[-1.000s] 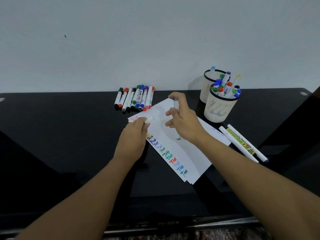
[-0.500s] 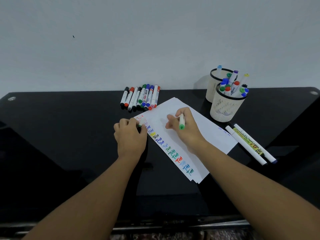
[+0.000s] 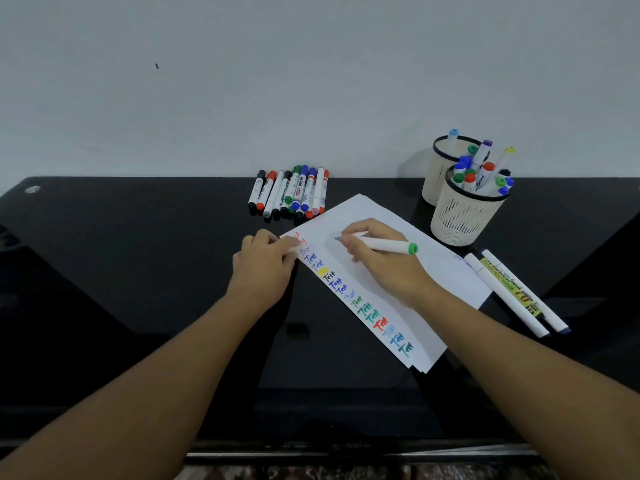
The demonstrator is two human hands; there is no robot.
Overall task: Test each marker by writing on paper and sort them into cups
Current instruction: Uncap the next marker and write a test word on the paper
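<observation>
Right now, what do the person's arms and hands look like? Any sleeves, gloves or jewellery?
Both forearms are bare as far as the frame shows, with no sleeve in view. The left hand and right hand wear no gloves; no watch, ring or bracelet shows.

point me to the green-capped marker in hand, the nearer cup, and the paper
green-capped marker point(image 3: 384, 245), head view, on the white barrel.
nearer cup point(image 3: 462, 216), head view, on its slotted wall.
paper point(image 3: 374, 211), head view, on a bare stretch near its far corner.
</observation>
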